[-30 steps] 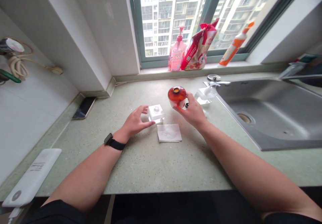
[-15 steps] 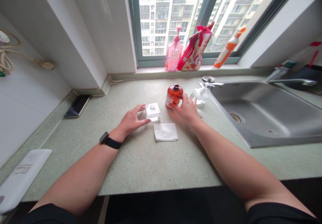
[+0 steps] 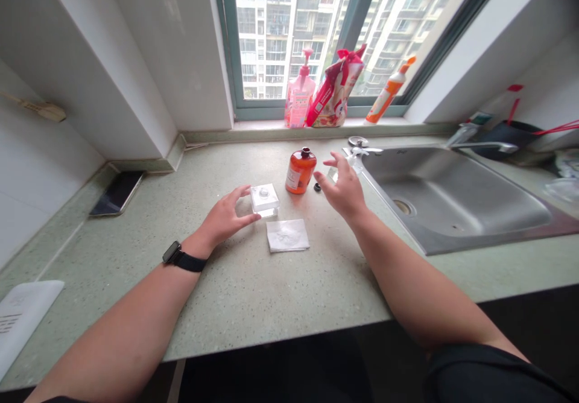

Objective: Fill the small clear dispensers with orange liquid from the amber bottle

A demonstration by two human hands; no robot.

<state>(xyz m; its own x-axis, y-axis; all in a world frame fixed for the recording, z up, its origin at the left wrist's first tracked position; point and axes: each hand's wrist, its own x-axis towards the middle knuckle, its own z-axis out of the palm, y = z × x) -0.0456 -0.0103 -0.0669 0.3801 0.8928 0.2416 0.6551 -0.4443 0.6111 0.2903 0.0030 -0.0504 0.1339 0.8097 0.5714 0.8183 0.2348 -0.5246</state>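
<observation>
A clear square bottle (image 3: 265, 200) with a round opening on top stands on the counter. My left hand (image 3: 228, 215) holds its left side, thumb at the front and fingers at the back. To its right stands an amber bottle (image 3: 300, 172) with a pale label and an uncovered dark neck, upright. My right hand (image 3: 342, 189) is raised just right of the amber bottle, apart from it, fingers spread and holding nothing. A small black cap (image 3: 317, 187) lies between them. Behind my right hand is a white pump nozzle (image 3: 360, 151), its lower part partly hidden. A folded white tissue (image 3: 287, 236) lies in front.
A steel sink (image 3: 418, 234) is set into the counter on the right. A phone (image 3: 116, 194) lies at the left. On the windowsill stand a pink pump bottle (image 3: 299, 98), a red bag (image 3: 335, 92) and an orange-and-white bottle (image 3: 386, 96).
My right hand has let go of the amber bottle and lifted away to the right, opening. The black cap now shows. My left hand stays at the square bottle; the view has shifted slightly.
</observation>
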